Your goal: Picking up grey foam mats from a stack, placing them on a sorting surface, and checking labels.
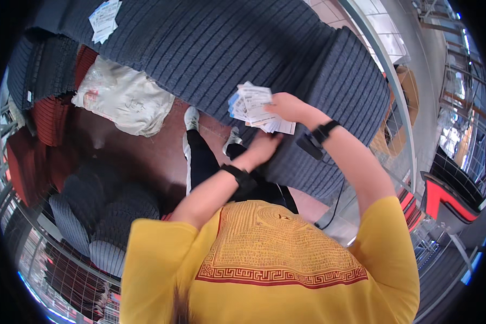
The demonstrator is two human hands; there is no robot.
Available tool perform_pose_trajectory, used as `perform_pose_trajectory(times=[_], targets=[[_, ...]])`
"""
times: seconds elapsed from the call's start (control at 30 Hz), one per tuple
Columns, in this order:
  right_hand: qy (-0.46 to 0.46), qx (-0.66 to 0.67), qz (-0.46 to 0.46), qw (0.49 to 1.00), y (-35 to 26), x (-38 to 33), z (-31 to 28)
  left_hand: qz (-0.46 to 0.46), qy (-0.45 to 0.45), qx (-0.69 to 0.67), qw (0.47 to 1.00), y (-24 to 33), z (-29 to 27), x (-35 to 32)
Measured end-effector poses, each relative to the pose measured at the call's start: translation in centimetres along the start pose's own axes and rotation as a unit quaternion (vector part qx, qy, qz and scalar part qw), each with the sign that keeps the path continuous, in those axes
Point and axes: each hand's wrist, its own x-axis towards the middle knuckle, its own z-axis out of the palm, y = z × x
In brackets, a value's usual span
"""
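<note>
A fanned bunch of white and pale-blue paper labels (pixel 251 102) is held low over a dark blue-grey ribbed mat (pixel 200 59). My right hand (pixel 290 107) comes in from the right, closed on the right edge of the labels. Below it, my left hand (pixel 263 149) is closed at the bunch's lower edge, its fingertips partly hidden by the paper. A second fanned pile of paper labels (pixel 105 21) lies on the mat at the far left. Each of my wrists wears a black band.
A white plastic sack (pixel 127 97) lies on the reddish floor left of my feet. Rolled red mats (pixel 51 116) and dark ribbed rolls (pixel 119 216) stand along the left. Metal railing (pixel 399 108) curves past on the right, with a cardboard box (pixel 407 89) behind it.
</note>
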Motion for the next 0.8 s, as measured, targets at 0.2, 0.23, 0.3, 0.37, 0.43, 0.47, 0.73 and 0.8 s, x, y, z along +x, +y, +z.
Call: perform_pose_trajectory(times=[0.2, 0.23, 0.3, 0.37, 0.43, 0.47, 0.73, 0.8], targets=[[-0.262, -0.354, 0.076, 0.895, 8.4, -1.0, 2.6, -0.012, -0.012, 0.021, 1.0, 1.0, 6.5, -1.1], [-0.278, -0.372, 0.081, 0.882, 10.7, -2.5, 1.5, -0.02, -0.108, -0.005, 0.994, 1.7, 5.7, 0.3], [-0.293, -0.354, 0.089, 0.884, 11.5, -4.5, 1.2, -0.049, -0.283, 0.046, 0.957, 4.9, 1.9, 0.7], [-0.274, -0.359, 0.096, 0.887, 9.9, -5.5, 0.9, 0.007, -0.283, 0.217, 0.934, 7.6, -8.0, 2.6], [-0.262, -0.369, 0.107, 0.885, 9.4, -6.4, 0.6, 0.137, 0.024, 0.369, 0.919, 11.0, -19.1, 5.9], [-0.259, -0.365, 0.115, 0.887, 9.1, -6.6, 0.7, 0.127, 0.153, 0.445, 0.873, 10.0, -24.9, 8.3], [-0.292, -0.351, 0.162, 0.875, 9.4, -8.3, 1.9, -0.396, 0.407, 0.286, 0.772, 7.7, -44.9, 16.0], [-0.281, -0.341, 0.201, 0.874, 9.2, -8.4, 1.3, -0.407, 0.434, 0.32, 0.738, 7.7, -43.1, 16.9]])
